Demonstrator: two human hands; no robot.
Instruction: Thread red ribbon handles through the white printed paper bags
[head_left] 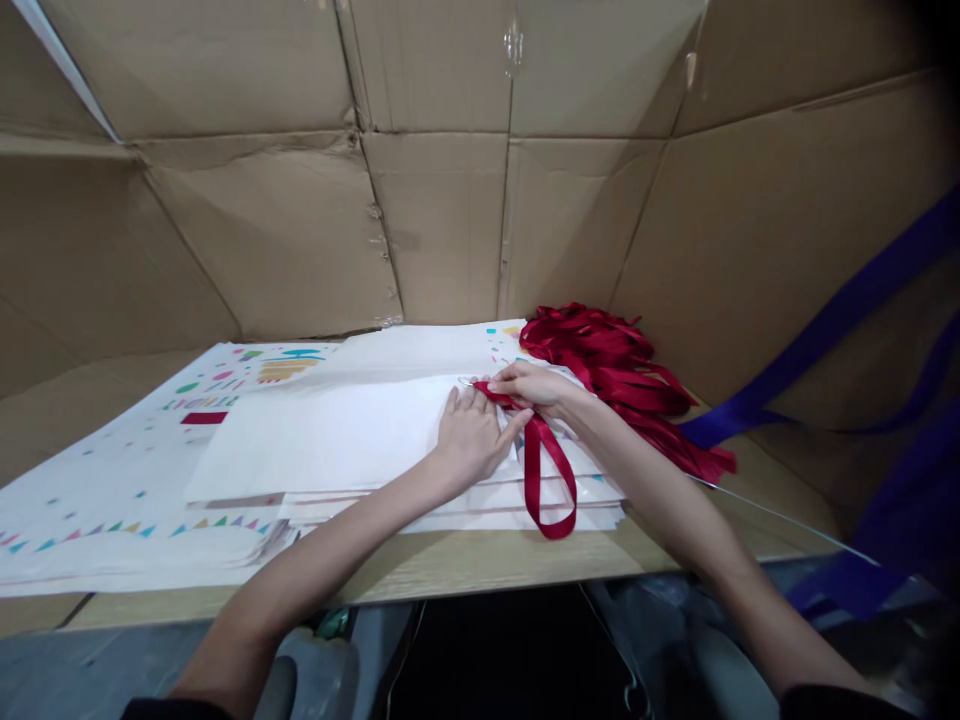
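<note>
A loop of red ribbon (pixel 532 480) hangs down over the front of a white paper sheet or bag (pixel 322 440) that tops a stack. My right hand (pixel 534 388) pinches the ribbon near the sheet's right end. At its fingertips is a small shiny detail, too small to make out. My left hand (pixel 471 438) lies flat on the white surface with its fingers stretched out, its thumb reaching toward the ribbon. Behind my right hand lies a heap of red ribbons (pixel 600 350).
Printed white sheets (pixel 142 470) with colourful birthday patterns are stacked at the left of the wooden table (pixel 480 560). Cardboard walls (pixel 442 220) enclose the back and sides. Blue ribbon (pixel 840 320) hangs at the right, and a thin cord (pixel 787 520) stretches below it.
</note>
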